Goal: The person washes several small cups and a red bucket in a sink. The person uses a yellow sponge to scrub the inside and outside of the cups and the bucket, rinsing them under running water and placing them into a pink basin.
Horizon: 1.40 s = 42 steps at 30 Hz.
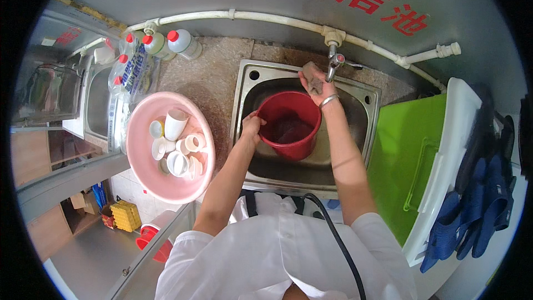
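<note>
A dark red plastic bucket stands in the steel sink, its mouth tipped up toward me, with a dark interior. My left hand grips the bucket's left rim, fingers wrapped over the edge. Just beyond the far right rim, my right hand is closed around a small grey-brown rag, crumpled against the palm. That hand is beside the metal tap, close to its spout. Around the right wrist sits a silver bracelet.
Left of the sink is a pink basin holding several white cups. Red-capped bottles stand behind it. A green board with a white frame is at the right, beside hanging blue slippers. A white pipe crosses the back wall.
</note>
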Tool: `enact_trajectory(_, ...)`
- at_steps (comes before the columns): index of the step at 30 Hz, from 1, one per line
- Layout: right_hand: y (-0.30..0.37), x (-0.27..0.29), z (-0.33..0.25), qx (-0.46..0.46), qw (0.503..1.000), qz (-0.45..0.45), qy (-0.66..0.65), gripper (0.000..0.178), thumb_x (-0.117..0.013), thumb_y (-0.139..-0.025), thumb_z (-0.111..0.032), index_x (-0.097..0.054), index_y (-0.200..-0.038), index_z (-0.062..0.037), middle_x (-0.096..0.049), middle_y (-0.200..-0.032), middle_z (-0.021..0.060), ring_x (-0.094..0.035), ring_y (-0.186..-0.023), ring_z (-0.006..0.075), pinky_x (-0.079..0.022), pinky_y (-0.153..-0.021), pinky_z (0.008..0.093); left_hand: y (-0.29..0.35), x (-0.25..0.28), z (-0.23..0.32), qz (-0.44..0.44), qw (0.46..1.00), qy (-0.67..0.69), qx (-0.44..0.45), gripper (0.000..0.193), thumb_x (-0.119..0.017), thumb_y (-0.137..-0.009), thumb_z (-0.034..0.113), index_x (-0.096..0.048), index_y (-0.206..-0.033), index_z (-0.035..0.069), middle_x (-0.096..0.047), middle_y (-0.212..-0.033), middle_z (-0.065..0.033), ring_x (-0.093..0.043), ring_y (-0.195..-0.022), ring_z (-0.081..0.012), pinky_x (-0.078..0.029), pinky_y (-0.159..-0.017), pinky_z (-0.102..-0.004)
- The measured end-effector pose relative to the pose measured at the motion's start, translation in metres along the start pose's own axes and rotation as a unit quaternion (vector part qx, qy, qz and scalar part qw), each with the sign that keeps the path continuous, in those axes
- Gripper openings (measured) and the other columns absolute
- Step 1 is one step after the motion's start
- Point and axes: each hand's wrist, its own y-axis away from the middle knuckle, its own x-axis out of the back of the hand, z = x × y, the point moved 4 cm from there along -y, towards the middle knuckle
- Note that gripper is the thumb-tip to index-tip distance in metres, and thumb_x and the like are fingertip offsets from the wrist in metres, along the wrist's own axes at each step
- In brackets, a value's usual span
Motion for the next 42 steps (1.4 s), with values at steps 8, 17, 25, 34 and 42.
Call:
enact_trajectory(8,0.007,0.001,-0.017,0.071,0.936,0.012,0.345,0.028,-0.069,-0.078,-0.031,-0.061,-0.093,-0.0082,-0.053,-0.059,-0.0019,-0.039,-0.042,0.0094,-0.028,-0.04,0.0215,0.015,-0.001,0.006,0.022,0.996,-0.073,-0.039,0.047,-0.038,-0.063,-0.012,-0.057,-0.105,0.0,-0.061,-0.086,-0.009,-0.056,-0.071,-0.017,-0.046,-0.061,-0.0264)
enact_trajectory(17,0.053,0.039,-0.054,0.258,0.771,0.132,0.567,0.03,-0.056,-0.081,-0.033,-0.063,-0.087,-0.0043,-0.061,-0.072,0.0056,-0.059,-0.066,0.0181,-0.045,-0.064,0.0308,-0.016,-0.062,0.003,-0.062,0.909,-0.334,-0.24,0.038,-0.042,-0.069,-0.003,-0.064,-0.1,0.002,-0.065,-0.094,-0.015,-0.063,-0.084,-0.0255,-0.048,-0.077,-0.0332)
enact_trajectory(25,0.148,0.063,-0.083,0.386,0.684,0.101,0.61,0.012,-0.064,-0.077,-0.007,-0.064,-0.088,-0.0018,-0.065,-0.082,0.0061,-0.059,-0.072,0.0153,-0.046,-0.069,0.0256,0.008,-0.202,0.067,-0.183,0.668,-0.612,-0.383,0.02,-0.062,-0.073,0.02,-0.065,-0.088,0.007,-0.062,-0.082,-0.0179,-0.059,-0.078,-0.032,-0.047,-0.072,-0.0399)
enact_trajectory(34,0.15,0.001,-0.132,0.451,0.687,0.212,0.529,0.023,-0.071,-0.075,-0.021,-0.06,-0.076,-0.0002,-0.058,-0.065,0.002,-0.049,-0.058,0.0078,-0.042,-0.056,0.0254,0.007,-0.196,0.053,-0.307,0.79,-0.44,-0.295,0.01,-0.064,-0.079,0.012,-0.06,-0.081,0.003,-0.051,-0.07,0.0027,-0.045,-0.065,-0.0089,-0.039,-0.061,-0.0262)
enact_trajectory(42,0.079,-0.137,-0.127,0.416,0.467,0.073,0.777,0.037,-0.061,-0.078,-0.039,-0.066,-0.092,-0.0055,-0.065,-0.088,0.0152,-0.061,-0.087,0.0302,-0.047,-0.077,0.0372,0.007,-0.152,0.047,-0.313,0.927,-0.163,-0.127,0.023,-0.059,-0.081,0.003,-0.061,-0.105,0.0,-0.063,-0.09,-0.0041,-0.057,-0.081,-0.0115,-0.046,-0.075,-0.0258)
